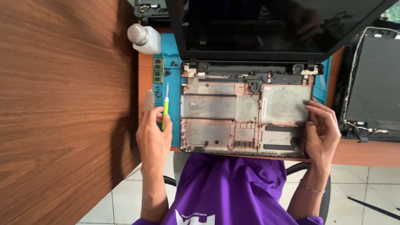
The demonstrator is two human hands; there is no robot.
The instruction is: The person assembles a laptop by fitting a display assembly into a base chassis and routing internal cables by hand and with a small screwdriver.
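Grey plastic laptop base [246, 112] lies opened on the blue mat [171, 54] on the tabletop [354, 152], screen tilted far. The right hand [321, 133] clamps its right edge, likely to steady it. The left hand [153, 133], fingers closed, holds a green screwdriver [165, 109] upright just beside the left edge.
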